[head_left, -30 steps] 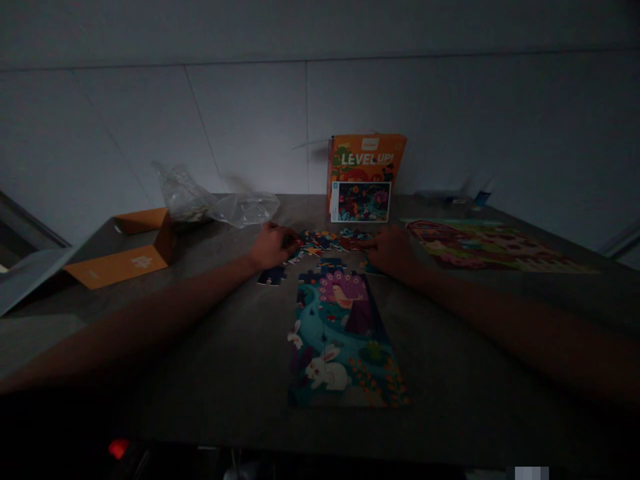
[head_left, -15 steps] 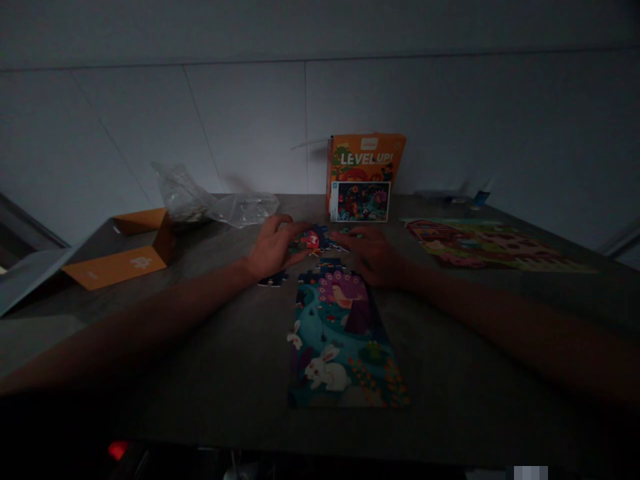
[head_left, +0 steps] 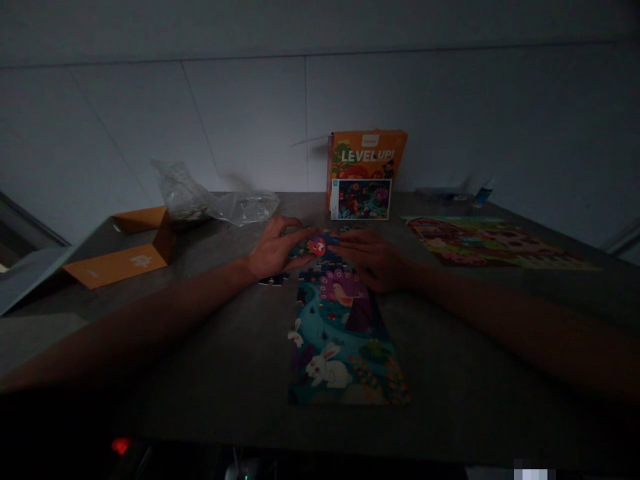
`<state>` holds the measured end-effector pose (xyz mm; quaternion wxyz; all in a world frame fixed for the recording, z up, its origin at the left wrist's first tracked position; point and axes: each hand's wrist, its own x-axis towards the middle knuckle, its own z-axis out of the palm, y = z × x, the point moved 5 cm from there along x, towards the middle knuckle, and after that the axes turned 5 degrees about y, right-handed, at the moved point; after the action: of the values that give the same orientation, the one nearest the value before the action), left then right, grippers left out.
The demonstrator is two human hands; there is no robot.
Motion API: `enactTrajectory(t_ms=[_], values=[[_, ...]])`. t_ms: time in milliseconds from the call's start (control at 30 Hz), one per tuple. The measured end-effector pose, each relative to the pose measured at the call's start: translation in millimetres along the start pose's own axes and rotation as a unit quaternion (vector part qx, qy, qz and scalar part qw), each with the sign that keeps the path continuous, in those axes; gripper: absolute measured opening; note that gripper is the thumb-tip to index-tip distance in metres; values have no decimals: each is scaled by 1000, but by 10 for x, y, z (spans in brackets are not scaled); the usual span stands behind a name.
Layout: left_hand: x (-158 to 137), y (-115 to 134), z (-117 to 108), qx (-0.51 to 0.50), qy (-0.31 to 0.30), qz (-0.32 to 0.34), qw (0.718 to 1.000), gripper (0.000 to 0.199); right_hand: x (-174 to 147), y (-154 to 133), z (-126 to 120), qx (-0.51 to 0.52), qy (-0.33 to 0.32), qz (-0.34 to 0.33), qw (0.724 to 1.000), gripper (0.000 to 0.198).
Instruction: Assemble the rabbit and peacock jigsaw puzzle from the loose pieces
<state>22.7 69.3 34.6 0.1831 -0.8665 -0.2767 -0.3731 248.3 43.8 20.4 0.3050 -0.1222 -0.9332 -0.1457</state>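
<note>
Head view: left hand and right hand flank a dark-blue cardboard jigsaw section with red figure, fingers at its sides; too dark to tell whether either grip is closed on it. Section sits just beyond rectangular teal-and-purple assembled jigsaw panel on grey counter. Orange cardboard "LEVEL UP!" box stands behind.

The left forearm and right forearm are bare, tapering to wrists and the uncovered left hand and right hand; toward the surface's near corners, shadow hides any clothing.
</note>
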Motion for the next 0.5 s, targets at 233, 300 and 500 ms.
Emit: enactTrajectory(t_ms=[233,300,500], values=[[0,-165,-5,28,67,-78,994,45,-48,232,-38,-119,44,225,966,51],[-45,-365,36,61,70,-180,979,42,-88,332,-26,-152,16,300,942,49],[-216,-768,231,97,-58,-403,908,23,-190,509,48,-195,-104,414,883,40]])
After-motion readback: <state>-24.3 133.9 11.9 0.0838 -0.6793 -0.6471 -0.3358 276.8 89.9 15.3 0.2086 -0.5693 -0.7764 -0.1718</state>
